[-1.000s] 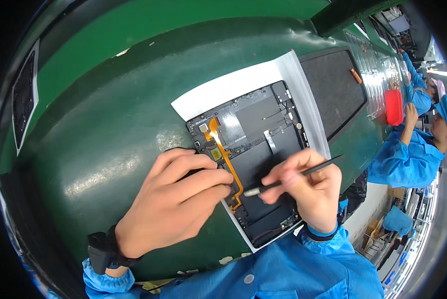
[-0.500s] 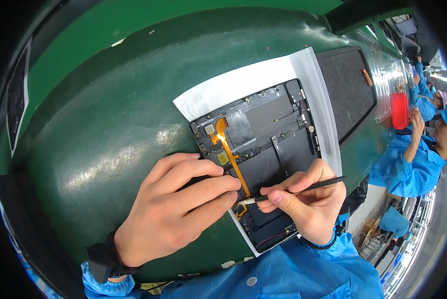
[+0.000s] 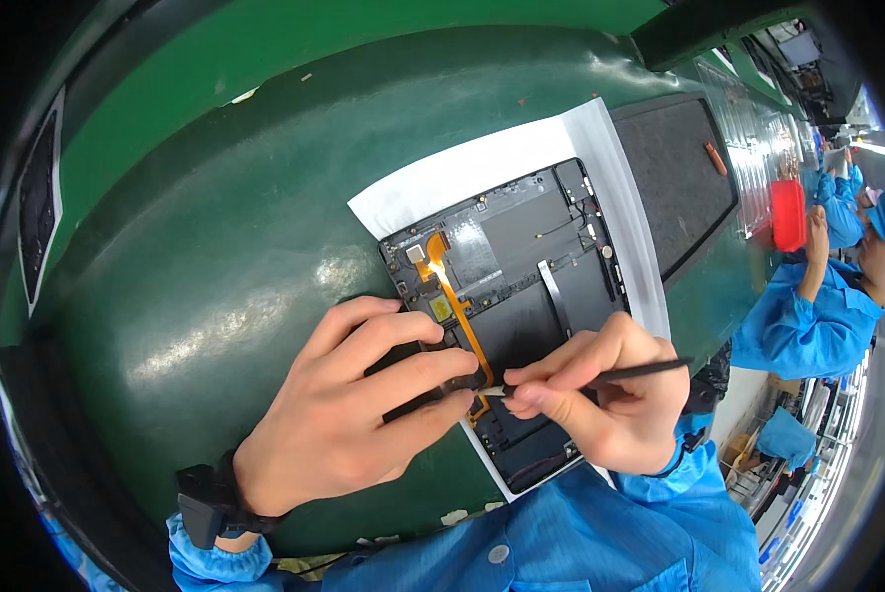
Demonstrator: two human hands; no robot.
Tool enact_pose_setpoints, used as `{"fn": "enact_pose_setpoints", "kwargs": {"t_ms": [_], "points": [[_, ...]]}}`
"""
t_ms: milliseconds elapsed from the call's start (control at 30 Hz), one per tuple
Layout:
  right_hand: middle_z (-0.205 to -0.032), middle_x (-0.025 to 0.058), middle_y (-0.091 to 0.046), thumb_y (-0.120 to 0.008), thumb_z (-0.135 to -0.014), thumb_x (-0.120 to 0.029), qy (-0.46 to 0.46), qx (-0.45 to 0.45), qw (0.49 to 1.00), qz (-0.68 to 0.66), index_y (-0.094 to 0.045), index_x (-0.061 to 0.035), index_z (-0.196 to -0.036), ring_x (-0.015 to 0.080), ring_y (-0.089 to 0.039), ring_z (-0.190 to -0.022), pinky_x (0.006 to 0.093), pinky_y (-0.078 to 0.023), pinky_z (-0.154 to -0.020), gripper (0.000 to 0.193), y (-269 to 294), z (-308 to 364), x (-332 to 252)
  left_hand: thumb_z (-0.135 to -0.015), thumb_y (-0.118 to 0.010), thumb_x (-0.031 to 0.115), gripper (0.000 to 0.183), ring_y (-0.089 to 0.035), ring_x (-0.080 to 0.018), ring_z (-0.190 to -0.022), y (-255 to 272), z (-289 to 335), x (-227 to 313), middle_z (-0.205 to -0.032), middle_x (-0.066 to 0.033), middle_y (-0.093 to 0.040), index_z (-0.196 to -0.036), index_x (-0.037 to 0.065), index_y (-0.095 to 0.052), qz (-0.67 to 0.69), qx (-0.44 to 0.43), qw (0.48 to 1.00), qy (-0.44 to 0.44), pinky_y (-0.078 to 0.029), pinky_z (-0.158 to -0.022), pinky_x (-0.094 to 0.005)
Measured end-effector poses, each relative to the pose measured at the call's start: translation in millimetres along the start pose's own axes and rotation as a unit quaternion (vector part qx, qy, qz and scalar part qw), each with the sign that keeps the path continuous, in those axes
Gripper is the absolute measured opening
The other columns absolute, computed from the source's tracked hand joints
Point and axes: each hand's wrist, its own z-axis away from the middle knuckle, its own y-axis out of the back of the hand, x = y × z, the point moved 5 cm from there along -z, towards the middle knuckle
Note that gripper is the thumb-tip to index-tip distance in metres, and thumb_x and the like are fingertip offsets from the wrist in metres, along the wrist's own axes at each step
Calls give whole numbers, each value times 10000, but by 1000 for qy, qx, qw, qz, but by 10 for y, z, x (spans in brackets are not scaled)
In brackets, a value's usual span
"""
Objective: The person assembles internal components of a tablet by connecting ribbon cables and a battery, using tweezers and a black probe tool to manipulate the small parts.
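Green glossy workbench (image 3: 215, 247) on an assembly line; other workers in blue coats at 3 o'clock (image 3: 808, 316), red bin (image 3: 788, 215) beyond. Opened tablet chassis (image 3: 521, 286) lies back-up on a white sheet (image 3: 462, 178), centre frame, dark mat (image 3: 674, 183) at its 2 o'clock. Orange flex cable (image 3: 452, 306) already laid along the board from its 11 o'clock end down toward 6 o'clock; upper end looks seated. Lower end sits under the fingertips, so probably connector pressing is in hand, not finished. Left hand (image 3: 353, 414) flat, fingers spread, pressing on the chassis edge and cable, holding nothing. Right hand (image 3: 600, 395) pinched shut on a thin black spudger (image 3: 610, 375), tip at the cable's lower bend. No cover fitted. Hands hide the lower connector. Black wrist strap (image 3: 205, 503) on the left wrist.
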Motion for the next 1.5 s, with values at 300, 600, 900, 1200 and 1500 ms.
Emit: {"fn": "enact_pose_setpoints", "kwargs": {"t_ms": [300,600,900,1200,1500], "points": [[-795,172,-696,-772,-796,114,168,-154,948,223,-642,32,-857,287,-722,-678,355,-573,-618,165,-211,89,-244,-672,-817,47,251,-609,-271,-1126,1,37,4,-1164,-4,-717,-914,113,-807,-2,9,1000,2,-512,-959,-503],[-820,207,-735,-734,-875,131,-28,96,993,-60,-579,36,-822,215,-760,-730,307,-652,-658,189,-47,224,109,-701,-841,51,211,-632,-260,-1090,20,9,0,-1109,0,-739,-897,105,-789,-4,16,1000,6,-516,-936,-483],[-866,220,-739,-720,-888,133,15,84,994,-73,-571,50,-855,211,-764,-776,311,-653,-693,174,-114,218,123,-700,-848,54,191,-641,-252,-1071,-6,8,-26,-1092,18,-749,-869,107,-777,2,20,999,35,-494,-919,-441],[-885,231,-731,-704,-921,104,-56,109,981,-149,-548,57,-896,217,-763,-796,303,-660,-686,165,-121,157,194,-665,-819,26,176,-590,-238,-1027,-3,-61,11,-1056,40,-727,-733,110,-681,25,4,992,122,-413,-877,-390],[-857,188,-721,-736,-886,118,-44,82,988,-119,-608,71,-878,198,-759,-795,289,-652,-691,137,-103,118,235,-631,-800,17,185,-550,-283,-1070,-72,-121,68,-1065,23,-687,-696,108,-652,-15,-30,987,154,-401,-902,-436]]}}
